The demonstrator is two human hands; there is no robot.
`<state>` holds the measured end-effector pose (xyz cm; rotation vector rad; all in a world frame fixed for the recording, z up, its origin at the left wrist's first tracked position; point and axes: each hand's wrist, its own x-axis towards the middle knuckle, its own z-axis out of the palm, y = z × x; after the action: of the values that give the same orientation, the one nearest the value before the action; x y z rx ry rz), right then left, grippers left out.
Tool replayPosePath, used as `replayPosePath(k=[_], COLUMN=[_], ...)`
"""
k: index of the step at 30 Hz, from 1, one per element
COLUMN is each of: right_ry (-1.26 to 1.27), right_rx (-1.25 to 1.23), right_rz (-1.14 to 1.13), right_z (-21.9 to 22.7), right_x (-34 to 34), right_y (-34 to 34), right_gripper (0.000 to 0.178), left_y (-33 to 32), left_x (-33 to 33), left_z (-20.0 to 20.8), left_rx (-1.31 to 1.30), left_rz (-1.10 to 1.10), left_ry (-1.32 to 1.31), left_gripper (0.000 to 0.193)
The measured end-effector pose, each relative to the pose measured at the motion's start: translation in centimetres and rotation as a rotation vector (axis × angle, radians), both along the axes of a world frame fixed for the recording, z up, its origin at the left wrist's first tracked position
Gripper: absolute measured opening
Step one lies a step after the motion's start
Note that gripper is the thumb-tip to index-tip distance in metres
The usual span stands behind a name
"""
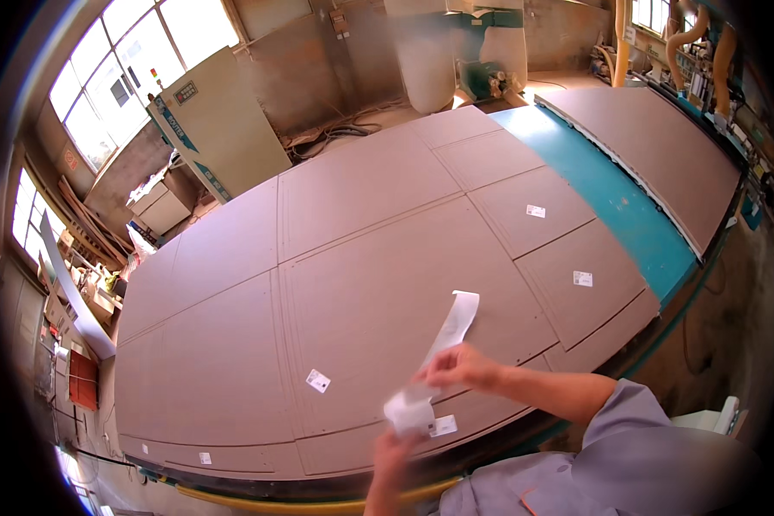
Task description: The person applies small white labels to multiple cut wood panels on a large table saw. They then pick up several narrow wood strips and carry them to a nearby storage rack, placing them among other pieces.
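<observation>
In front of me a white strip of labels (454, 331) hangs between my hands over a large brown-grey board (370, 318) cut into rectangular panels. My right hand (463, 368) is closed in a pinch on the strip at its middle, and the free end curls away beyond it. My left hand (391, 457), smeared by motion, grips the bunched lower end of the strip near the board's front edge. A white label (444, 426) lies on the board close to the left hand. Other labels stick to separate panels: one at the centre (318, 381), two at the right (536, 211).
A teal machine bed (606, 185) shows between the cut board and another brown board (654, 150) at the right. A pale control cabinet (219, 125) stands behind at the left. A yellow hose (318, 506) runs along the front edge. Several boards and boxes clutter the far left.
</observation>
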<state>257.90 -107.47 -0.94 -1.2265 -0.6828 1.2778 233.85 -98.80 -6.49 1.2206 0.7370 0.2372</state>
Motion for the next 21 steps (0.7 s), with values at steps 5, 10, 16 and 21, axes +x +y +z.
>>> replayPosePath(k=[5,10,16,21], right_ry=[-0.081,-0.582,-0.661,-0.637], right_rx=[0.047,0.082,0.209,0.223], right_rz=[-0.717,-1.024,-0.868,-0.738], right_z=[-2.2,-5.1,-10.8,-16.4], right_x=[20.8,37.7,48.0,54.3], right_y=[-4.9,-3.6,11.8,20.1], right_gripper=[0.012,0.015,0.022,0.022], left_y=[-3.4,-3.6,-3.1,-2.8], left_x=[7.8,9.3,8.6,10.9], left_z=[1.9,1.0,-3.1,-2.4], left_rx=[-0.081,-0.183,-0.307,-0.268], left_rz=[0.094,0.243,0.519,0.548], left_ry=[0.075,0.180,-0.089,0.040], left_gripper=[0.032,0.031,0.044,0.055])
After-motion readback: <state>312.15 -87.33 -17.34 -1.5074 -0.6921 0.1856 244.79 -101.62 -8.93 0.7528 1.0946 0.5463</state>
